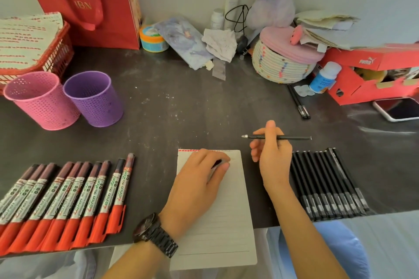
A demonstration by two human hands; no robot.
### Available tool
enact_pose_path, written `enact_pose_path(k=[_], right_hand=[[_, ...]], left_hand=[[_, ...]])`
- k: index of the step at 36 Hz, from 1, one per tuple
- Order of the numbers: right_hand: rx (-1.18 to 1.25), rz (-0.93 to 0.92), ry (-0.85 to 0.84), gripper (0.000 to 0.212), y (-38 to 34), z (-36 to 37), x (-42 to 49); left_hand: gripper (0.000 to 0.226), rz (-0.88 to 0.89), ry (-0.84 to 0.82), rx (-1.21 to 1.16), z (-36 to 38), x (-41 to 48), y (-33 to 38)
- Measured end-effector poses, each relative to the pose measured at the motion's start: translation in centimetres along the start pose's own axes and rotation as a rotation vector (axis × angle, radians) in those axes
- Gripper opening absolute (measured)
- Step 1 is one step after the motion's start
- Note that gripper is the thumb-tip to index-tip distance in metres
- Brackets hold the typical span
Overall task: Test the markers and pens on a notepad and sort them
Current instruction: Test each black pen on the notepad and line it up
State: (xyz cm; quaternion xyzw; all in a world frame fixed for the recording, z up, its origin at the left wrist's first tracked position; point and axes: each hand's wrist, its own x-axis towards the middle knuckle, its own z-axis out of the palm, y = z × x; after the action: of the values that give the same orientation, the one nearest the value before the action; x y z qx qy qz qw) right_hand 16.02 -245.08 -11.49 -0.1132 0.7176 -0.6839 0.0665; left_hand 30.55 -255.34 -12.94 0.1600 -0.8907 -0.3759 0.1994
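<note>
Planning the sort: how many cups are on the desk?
2. Pink cup at far left; purple cup just right of it, both upright behind the markers. None seem hidden.

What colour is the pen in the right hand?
The pen in the right hand is black with a silvery tip; head view.

A broad stretch of tabletop [181, 115] is left open beyond the notepad [226, 222], bounded by the purple cup [95, 99] at the left and the woven basket [283, 63] at the right. The notepad is flanked by a row of markers [68, 199] on the left and a row of black pens [328, 183] on the right, with narrow gaps between.
</note>
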Motion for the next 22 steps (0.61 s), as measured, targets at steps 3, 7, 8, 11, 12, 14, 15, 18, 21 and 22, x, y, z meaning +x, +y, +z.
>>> enact_pose_path(k=[3, 7, 8, 11, 12, 14, 15, 18, 21, 22], right_hand=[[0.27, 0.134, -0.072, 0.03, -0.5, -1.3, -1.4], [0.308, 0.165, -0.121, 0.02, -0.8, -2.4, -3.7], [0.305, 0.163, -0.128, 0.02, -0.9, -2.6, -4.2], [0.241, 0.095, -0.164, 0.022, -1.3, -2.6, -5.2], [0.223, 0.072, -0.17, 0.022, -1.4, -2.5, -5.4], [0.199, 0.049, -0.173, 0.022, -1.5, -2.2, -5.6], [0.19, 0.045, -0.172, 0.021, -1.5, -2.1, -5.6], [0.144, 0.029, -0.176, 0.02, -1.3, -1.8, -5.5], [0.058, 0.001, -0.224, 0.019, -1.0, -1.6, -5.4], [0.033, -0.003, -0.246, 0.018, -0.9, -1.5, -5.4]], left_hand=[[0.032, -0.071, 0.069, -0.059, -0.3, 0.1, -0.5], [0.039, -0.08, 0.034, -0.043, -0.2, 0.2, -0.8], [0.04, -0.072, 0.028, -0.044, -0.1, 0.2, -0.8], [0.04, -0.077, 0.036, -0.059, 0.1, 0.1, -1.0], [0.038, -0.082, 0.042, -0.065, 0.1, 0.1, -1.1], [0.03, -0.09, 0.059, -0.097, 0.2, 0.1, -1.2], [0.027, -0.09, 0.07, -0.117, 0.3, 0.1, -1.3], [0.023, -0.075, 0.084, -0.144, 0.4, 0.0, -1.4], [0.025, -0.038, 0.09, -0.13, 0.3, 0.0, -1.4], [0.026, -0.017, 0.097, -0.122, 0.2, 0.0, -1.4]])
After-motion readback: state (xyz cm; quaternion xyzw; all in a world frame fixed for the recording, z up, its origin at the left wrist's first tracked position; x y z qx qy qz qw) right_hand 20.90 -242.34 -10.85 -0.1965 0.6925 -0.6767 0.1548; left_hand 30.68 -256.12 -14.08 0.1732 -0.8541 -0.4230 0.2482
